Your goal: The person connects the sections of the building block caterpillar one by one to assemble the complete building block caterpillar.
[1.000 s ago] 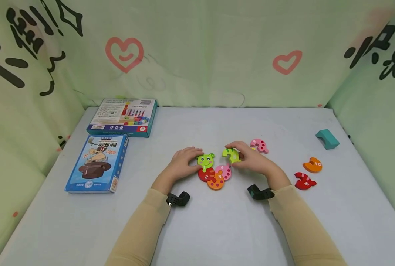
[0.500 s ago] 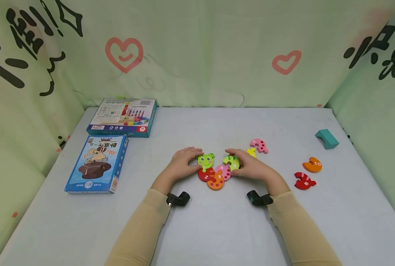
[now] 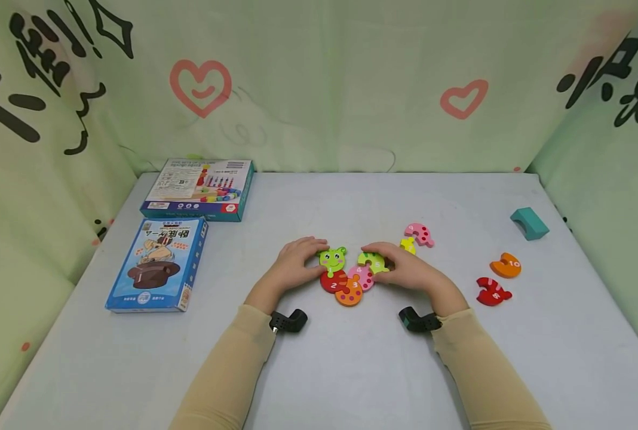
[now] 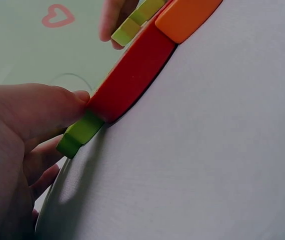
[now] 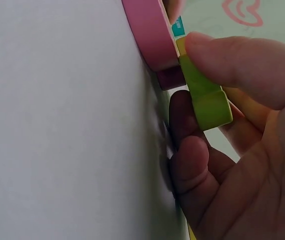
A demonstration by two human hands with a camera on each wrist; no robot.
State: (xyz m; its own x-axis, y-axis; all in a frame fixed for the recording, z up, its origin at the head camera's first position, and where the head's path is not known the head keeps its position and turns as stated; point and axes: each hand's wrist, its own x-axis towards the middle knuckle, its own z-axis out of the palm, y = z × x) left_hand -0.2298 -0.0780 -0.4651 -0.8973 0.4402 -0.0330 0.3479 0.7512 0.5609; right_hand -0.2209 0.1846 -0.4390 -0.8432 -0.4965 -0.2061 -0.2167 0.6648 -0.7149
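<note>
My left hand (image 3: pixel 296 263) holds the green smiling-face puzzle piece (image 3: pixel 332 260) at its left side, with the thumb at its lower edge in the left wrist view. Joined below that face is a red piece (image 3: pixel 332 283) marked 2. Beside it come an orange piece (image 3: pixel 349 294) marked 3 and a pink piece (image 3: pixel 363 278) marked 4. Between thumb and fingers, my right hand (image 3: pixel 405 266) pinches a striped green puzzle piece (image 5: pixel 202 92). That piece sits at the pink one's upper right; in the right wrist view it looks slightly raised. Fingers partly cover it.
Just beyond the right hand lie a yellow piece (image 3: pixel 408 245) and a spotted pink piece (image 3: pixel 419 235). Farther right are an orange piece (image 3: pixel 506 266), a red piece (image 3: pixel 493 292) and a teal block (image 3: pixel 530 224). Two boxes, blue (image 3: pixel 156 266) and teal-edged (image 3: pixel 198 188), lie at left.
My right hand has come down towards me with the striped green piece, to the pink piece's edge, then shifted slightly left. The yellow piece shows more fully. My left hand has stayed put.
</note>
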